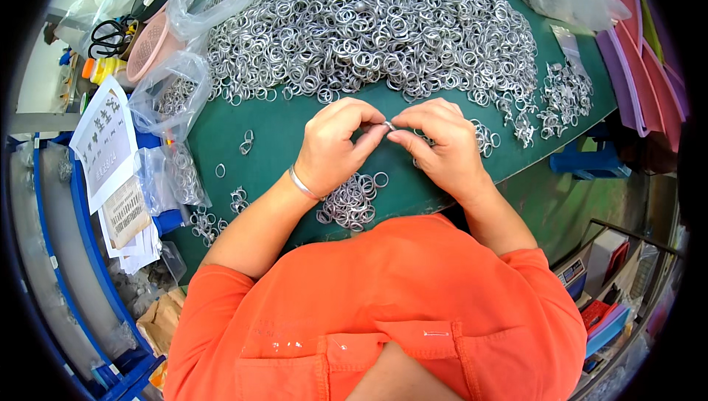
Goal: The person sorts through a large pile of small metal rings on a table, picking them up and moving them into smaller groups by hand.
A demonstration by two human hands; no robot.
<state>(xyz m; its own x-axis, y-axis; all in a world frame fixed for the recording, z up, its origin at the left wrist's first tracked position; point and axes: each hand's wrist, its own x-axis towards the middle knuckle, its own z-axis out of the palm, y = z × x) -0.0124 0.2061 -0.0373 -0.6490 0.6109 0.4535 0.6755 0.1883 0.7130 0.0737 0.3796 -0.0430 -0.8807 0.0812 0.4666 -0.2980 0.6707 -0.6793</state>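
Observation:
Between my fingertips, over the green tabletop (280,135), is a small silver metal ring (389,126). My left hand (335,139) pinches it from one side, and my right hand (441,143) pinches it from the other. Just beyond both hands spreads a big heap of similar silver rings (369,25). Below the left hand, close to my body, lies a smaller pile of rings (351,202). A few more rings (483,139) sit beside the right hand, partly hidden by it.
Several loose rings (206,224) lie near my left forearm. Clear plastic bags (173,98), a pink basket (151,47) and printed sheets (107,143) line the left side. Small metal pieces (566,98) lie at the right, near pink and purple sheets (641,61). Blue-edged bins (81,253) stand far left.

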